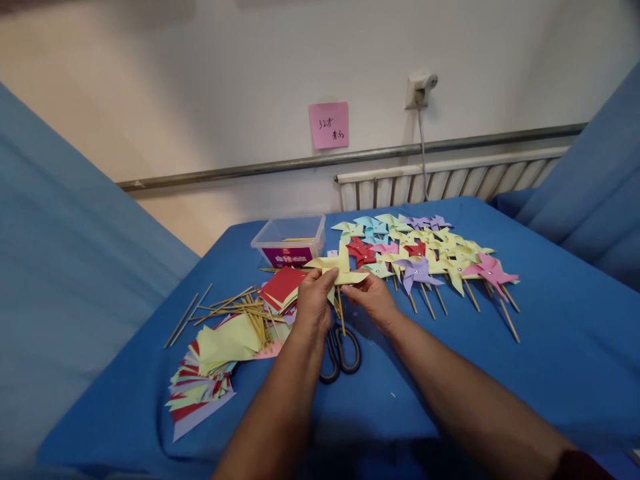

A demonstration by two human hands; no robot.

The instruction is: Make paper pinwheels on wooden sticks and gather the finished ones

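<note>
Being pinched by fingers of the left hand (315,299) and right hand (377,303), a yellow pinwheel (343,263) is held near scissors (340,352).

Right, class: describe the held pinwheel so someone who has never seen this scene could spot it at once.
Find the blue-covered table, then the pinwheels spread across its right side. Just left of them, between the left hand and right hand, is a pale yellow pinwheel with a thin stick beneath. Others are yellow too, but only this one is held.
</note>
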